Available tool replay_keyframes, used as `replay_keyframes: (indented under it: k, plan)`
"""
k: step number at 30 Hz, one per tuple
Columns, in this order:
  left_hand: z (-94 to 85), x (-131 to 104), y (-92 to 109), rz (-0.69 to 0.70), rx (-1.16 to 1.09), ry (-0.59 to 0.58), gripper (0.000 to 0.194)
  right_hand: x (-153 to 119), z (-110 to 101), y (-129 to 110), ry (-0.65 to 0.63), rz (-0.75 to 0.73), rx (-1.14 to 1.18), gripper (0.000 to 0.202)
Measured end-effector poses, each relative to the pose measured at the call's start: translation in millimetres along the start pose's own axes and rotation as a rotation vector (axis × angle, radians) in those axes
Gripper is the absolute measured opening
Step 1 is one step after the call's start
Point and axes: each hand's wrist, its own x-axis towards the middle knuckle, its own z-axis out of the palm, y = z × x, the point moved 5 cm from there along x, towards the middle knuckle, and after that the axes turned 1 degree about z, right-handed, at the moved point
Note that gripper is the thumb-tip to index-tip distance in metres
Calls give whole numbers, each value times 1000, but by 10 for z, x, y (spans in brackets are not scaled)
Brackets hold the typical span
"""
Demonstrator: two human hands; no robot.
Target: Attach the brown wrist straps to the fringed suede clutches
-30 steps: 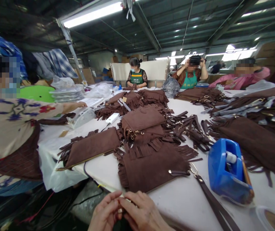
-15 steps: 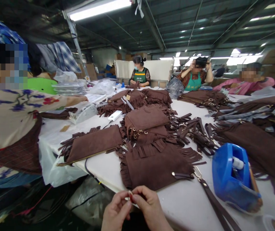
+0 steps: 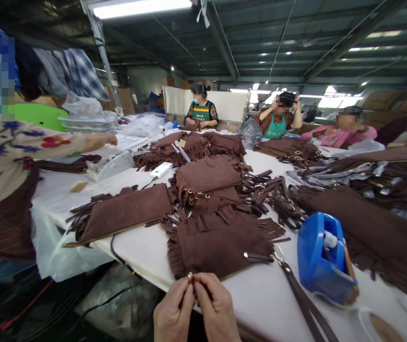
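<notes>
My left hand [image 3: 175, 304] and my right hand [image 3: 215, 304] meet at the table's near edge. The fingertips of both are pinched on a small shiny metal piece [image 3: 190, 276] with a reddish tint; its kind is too small to make out. Just beyond them lies a dark brown fringed suede bag [image 3: 221, 242], flat on the white table. A wrist strap [image 3: 301, 294] hangs from the gold clasp [image 3: 279, 253] at that bag's right side. Neither hand clearly grips the bag.
A blue tape dispenser [image 3: 319, 251] stands to the right. Another brown bag [image 3: 128, 211] lies left, and stacked bags [image 3: 208, 173] lie behind. A white device [image 3: 161, 170] sits beyond. Co-workers sit around the table; one person's floral sleeve [image 3: 46, 142] reaches in at left.
My hands have drawn closer together around the small piece, which now points upward between the fingertips. The view has turned slightly right, and a person's fingers show at the right edge.
</notes>
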Motion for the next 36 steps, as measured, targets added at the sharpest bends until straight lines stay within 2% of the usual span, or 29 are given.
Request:
replay_keyframes:
  k: [3,9,12,16,18,21,24,28,31,36]
  plan:
    - [14,-1,8,148,88,-23,22,-39,-33,-162,57,-234,-196,24]
    - [3,-18,-115,319,246,-24,26,-33,-51,-270,121,-289,-393,25]
    - [18,-63,-105,487,408,-41,27,-36,-56,-282,134,-277,-468,28]
    - [80,-153,-5,758,652,-46,30,-26,-89,-240,163,-179,-573,27]
    - [113,-181,84,870,720,-22,31,-10,-105,-207,188,-125,-600,25]
    - [131,-206,280,1036,712,97,25,24,-118,-120,232,-20,-539,23]
    - [116,-180,437,1050,647,193,20,45,-116,36,240,156,-355,21]
    - [109,-123,463,924,608,160,20,28,-114,159,205,296,-160,22]
    - [118,-141,404,945,643,154,18,5,-112,107,144,275,-116,28]
    - [150,-231,322,1138,773,199,17,-18,-119,-80,98,144,-227,28]
